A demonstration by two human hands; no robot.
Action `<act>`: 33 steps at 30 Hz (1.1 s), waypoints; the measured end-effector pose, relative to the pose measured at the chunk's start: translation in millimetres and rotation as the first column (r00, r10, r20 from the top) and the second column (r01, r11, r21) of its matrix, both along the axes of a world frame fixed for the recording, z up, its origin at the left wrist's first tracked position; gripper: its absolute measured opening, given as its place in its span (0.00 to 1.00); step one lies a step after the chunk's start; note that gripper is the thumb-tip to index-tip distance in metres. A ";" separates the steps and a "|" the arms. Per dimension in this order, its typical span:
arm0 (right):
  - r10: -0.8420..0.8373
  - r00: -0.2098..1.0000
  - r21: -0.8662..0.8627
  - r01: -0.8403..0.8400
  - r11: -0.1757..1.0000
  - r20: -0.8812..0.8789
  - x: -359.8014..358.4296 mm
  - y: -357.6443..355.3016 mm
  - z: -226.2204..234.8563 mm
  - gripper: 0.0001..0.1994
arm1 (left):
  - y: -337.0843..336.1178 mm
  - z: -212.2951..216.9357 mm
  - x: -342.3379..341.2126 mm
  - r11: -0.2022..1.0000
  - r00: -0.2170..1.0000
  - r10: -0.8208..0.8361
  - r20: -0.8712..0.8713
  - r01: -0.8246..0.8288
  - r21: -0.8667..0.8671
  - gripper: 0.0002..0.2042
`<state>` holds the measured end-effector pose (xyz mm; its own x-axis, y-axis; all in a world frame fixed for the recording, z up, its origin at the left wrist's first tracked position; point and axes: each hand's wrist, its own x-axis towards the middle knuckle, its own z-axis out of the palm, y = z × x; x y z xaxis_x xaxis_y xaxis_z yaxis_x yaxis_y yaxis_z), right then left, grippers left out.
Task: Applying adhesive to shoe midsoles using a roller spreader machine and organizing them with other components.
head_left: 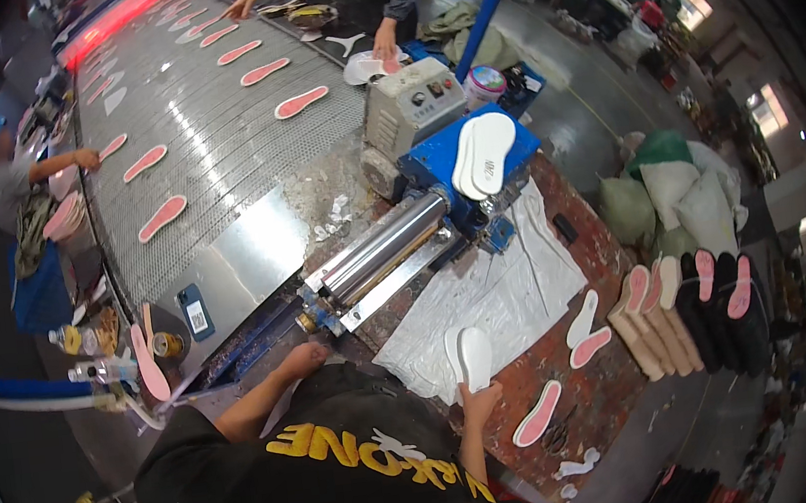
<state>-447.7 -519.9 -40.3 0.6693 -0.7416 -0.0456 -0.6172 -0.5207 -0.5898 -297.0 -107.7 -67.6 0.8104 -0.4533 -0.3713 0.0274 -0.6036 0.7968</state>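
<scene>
My right hand grips a pair of white insoles by their lower end, above a crumpled white sheet on the worn red table. At the left end of a blue roller machine is my left hand, its fingers curled in with nothing showing in them. More white insoles lie stacked on top of the machine. To the right of my right hand, a pink-topped insole rests on the table. Beyond it lie a white insole and another pink one.
A mesh conveyor carries several pink insoles, with other people's hands at both sides. A phone lies on its near metal plate. Bundled insoles stand right of the table, sacks behind. Scissors lie near the pink insole.
</scene>
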 end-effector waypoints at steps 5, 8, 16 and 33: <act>0.097 0.993 0.087 -0.091 0.992 -0.065 2.1 -15.3 -19.3 0.35 | 3.1 -19.9 1.1 0.999 0.975 0.027 0.221 -0.017 -0.046 0.09; 0.092 0.990 0.028 -0.089 0.996 -0.110 -1.1 -19.2 -19.1 0.37 | -0.8 17.6 5.9 0.994 0.980 0.091 0.177 -0.100 0.044 0.08; 0.098 0.993 0.212 -0.082 0.974 -0.069 15.0 18.6 33.9 0.32 | 19.0 34.1 -25.6 0.941 0.941 0.338 -0.013 -0.337 0.037 0.07; 0.036 0.988 0.161 -0.012 0.987 -0.148 12.7 15.8 32.5 0.29 | 58.9 13.9 -50.8 0.885 0.886 0.464 0.007 -0.464 0.025 0.07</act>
